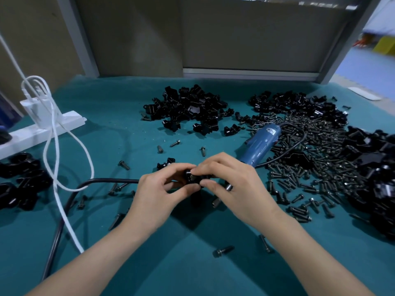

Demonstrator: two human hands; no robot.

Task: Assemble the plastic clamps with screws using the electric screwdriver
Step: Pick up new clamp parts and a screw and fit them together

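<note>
My left hand (pixel 159 194) and my right hand (pixel 233 185) meet over the middle of the table, both pinching a small black plastic clamp (pixel 193 178) with a screw head showing at its top. My fingers hide most of the clamp. The blue electric screwdriver (pixel 259 146) lies on the cloth just behind my right hand, untouched, with its black cord curling to the right. A big spread of dark screws (pixel 310 167) lies right of it. One more clamp piece (pixel 165 163) sits just behind my left hand.
Heaps of black clamp parts lie at the back centre (pixel 188 107), back right (pixel 299 103), right edge (pixel 376 178) and left edge (pixel 19 180). A white power strip (pixel 40 127) with white cable (pixel 55 146) stands at the left. A black cable (pixel 64 210) crosses the green cloth. Loose screws (pixel 222 251) lie near my forearms.
</note>
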